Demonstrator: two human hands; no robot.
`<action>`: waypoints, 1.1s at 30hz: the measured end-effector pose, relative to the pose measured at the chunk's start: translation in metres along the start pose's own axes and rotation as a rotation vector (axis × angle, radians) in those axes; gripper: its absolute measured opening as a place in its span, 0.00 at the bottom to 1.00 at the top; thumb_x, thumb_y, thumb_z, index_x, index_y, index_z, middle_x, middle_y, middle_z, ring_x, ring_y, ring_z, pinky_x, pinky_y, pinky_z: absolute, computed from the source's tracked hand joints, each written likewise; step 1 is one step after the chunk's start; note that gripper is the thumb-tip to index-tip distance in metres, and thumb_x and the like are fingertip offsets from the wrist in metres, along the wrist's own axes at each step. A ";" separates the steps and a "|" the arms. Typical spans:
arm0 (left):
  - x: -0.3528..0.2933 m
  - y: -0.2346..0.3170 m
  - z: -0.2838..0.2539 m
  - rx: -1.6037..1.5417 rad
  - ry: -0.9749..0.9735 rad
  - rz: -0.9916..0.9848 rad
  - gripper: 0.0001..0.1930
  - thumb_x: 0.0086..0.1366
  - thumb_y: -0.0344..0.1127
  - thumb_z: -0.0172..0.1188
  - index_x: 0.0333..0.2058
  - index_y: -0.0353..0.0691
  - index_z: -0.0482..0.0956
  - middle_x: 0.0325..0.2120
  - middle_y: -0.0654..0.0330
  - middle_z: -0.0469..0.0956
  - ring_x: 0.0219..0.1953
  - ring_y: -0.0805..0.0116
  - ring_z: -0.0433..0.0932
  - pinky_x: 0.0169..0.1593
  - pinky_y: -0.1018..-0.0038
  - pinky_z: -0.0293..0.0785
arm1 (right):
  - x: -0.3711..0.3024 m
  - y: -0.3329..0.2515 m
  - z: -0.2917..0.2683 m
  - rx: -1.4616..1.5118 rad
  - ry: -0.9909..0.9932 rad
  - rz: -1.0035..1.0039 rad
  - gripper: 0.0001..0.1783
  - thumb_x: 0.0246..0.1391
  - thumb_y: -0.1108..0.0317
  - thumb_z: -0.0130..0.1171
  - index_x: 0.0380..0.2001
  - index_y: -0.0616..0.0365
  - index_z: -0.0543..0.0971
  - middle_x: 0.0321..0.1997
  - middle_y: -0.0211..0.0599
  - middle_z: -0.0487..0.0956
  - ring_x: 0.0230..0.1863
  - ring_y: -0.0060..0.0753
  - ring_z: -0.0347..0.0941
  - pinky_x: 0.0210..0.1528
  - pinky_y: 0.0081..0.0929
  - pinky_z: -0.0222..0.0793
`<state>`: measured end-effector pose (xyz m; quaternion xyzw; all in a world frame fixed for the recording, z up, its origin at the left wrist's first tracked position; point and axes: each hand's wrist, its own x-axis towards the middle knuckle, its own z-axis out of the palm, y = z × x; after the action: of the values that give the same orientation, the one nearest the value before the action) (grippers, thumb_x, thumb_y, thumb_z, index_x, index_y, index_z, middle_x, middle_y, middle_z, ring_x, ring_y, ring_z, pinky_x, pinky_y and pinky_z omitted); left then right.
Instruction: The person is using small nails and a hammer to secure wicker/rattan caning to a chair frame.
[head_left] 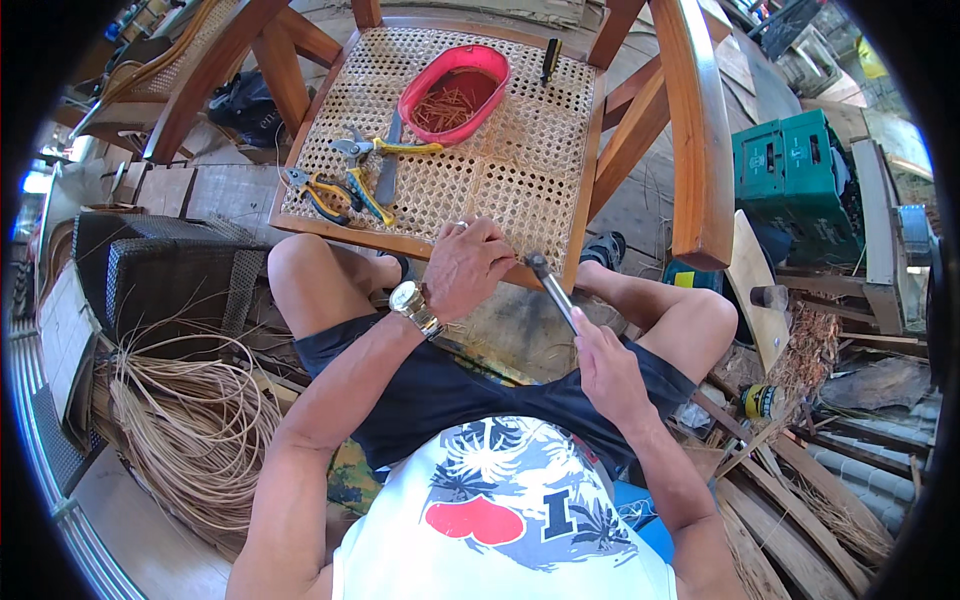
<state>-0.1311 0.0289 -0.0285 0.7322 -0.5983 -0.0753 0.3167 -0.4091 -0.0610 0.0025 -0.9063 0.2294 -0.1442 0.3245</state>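
My right hand [608, 372] is wrapped round the handle of a hammer [553, 290], whose dark head is over the front rail of a wooden chair [375, 236]. Just left of the hammer head, my left hand [466, 268] rests at the same rail with thumb and fingers pinched together. Anything between those fingertips is too small to make out. Woven cane [510, 205] covers the chair's seat. On it lie diagonal cutters [385, 147] with yellow handles, pliers [322, 192], a flat grey blade [388, 172] and a pink tub [408, 105] holding thin reddish sticks.
A black-handled tool [550, 60] lies at the seat's back right. The chair's armrests [695, 130] rise on both sides. Coiled cane strands [190, 430] lie at left, a green crate [795, 165] stands at right, and wood scraps [790, 510] lie at lower right.
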 end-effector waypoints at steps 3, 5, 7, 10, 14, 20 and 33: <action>0.001 -0.002 0.002 -0.010 0.015 0.016 0.06 0.61 0.38 0.69 0.34 0.45 0.88 0.37 0.64 0.78 0.45 0.62 0.76 0.50 0.61 0.67 | 0.014 0.010 0.004 -0.028 0.084 -0.044 0.28 0.67 0.73 0.57 0.69 0.51 0.69 0.35 0.48 0.76 0.32 0.56 0.78 0.33 0.45 0.75; 0.001 -0.001 -0.001 0.017 0.002 0.015 0.05 0.61 0.37 0.68 0.34 0.45 0.88 0.38 0.64 0.78 0.45 0.62 0.75 0.51 0.61 0.67 | 0.016 0.001 0.003 -0.006 0.178 -0.122 0.28 0.67 0.73 0.57 0.69 0.52 0.69 0.35 0.48 0.76 0.32 0.56 0.78 0.32 0.45 0.75; -0.003 -0.001 -0.002 0.015 0.001 0.010 0.05 0.61 0.37 0.68 0.34 0.44 0.87 0.38 0.64 0.78 0.45 0.61 0.75 0.51 0.61 0.67 | 0.012 -0.012 -0.001 0.034 0.180 -0.104 0.27 0.67 0.72 0.57 0.68 0.52 0.69 0.36 0.48 0.76 0.32 0.56 0.78 0.32 0.45 0.75; -0.001 0.000 -0.002 0.003 0.007 0.012 0.05 0.61 0.36 0.68 0.34 0.44 0.87 0.38 0.65 0.78 0.45 0.61 0.76 0.52 0.61 0.67 | 0.003 -0.007 0.004 -0.098 0.012 -0.023 0.28 0.66 0.72 0.57 0.69 0.52 0.69 0.37 0.48 0.77 0.32 0.56 0.78 0.32 0.45 0.76; -0.004 -0.001 -0.003 -0.027 0.003 0.024 0.05 0.61 0.36 0.68 0.34 0.44 0.87 0.39 0.65 0.78 0.45 0.61 0.76 0.52 0.61 0.68 | 0.002 0.007 0.011 -0.141 0.004 -0.045 0.30 0.67 0.70 0.56 0.71 0.49 0.66 0.35 0.47 0.75 0.29 0.55 0.76 0.30 0.46 0.75; -0.002 -0.006 -0.007 -0.008 -0.013 -0.028 0.05 0.61 0.37 0.67 0.34 0.44 0.87 0.40 0.63 0.76 0.47 0.59 0.75 0.54 0.60 0.69 | 0.010 -0.008 0.002 -0.054 0.146 -0.086 0.30 0.67 0.70 0.56 0.71 0.45 0.67 0.34 0.45 0.75 0.29 0.53 0.77 0.29 0.45 0.75; -0.001 -0.013 -0.001 0.043 0.112 0.015 0.24 0.55 0.37 0.73 0.51 0.45 0.78 0.58 0.55 0.72 0.62 0.46 0.69 0.63 0.51 0.66 | 0.007 0.006 0.010 -0.159 -0.085 0.117 0.28 0.67 0.71 0.57 0.70 0.47 0.69 0.39 0.48 0.79 0.36 0.54 0.81 0.37 0.41 0.79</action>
<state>-0.1204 0.0310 -0.0350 0.7375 -0.5865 -0.0188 0.3345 -0.4005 -0.0634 -0.0083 -0.9195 0.2786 -0.0680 0.2689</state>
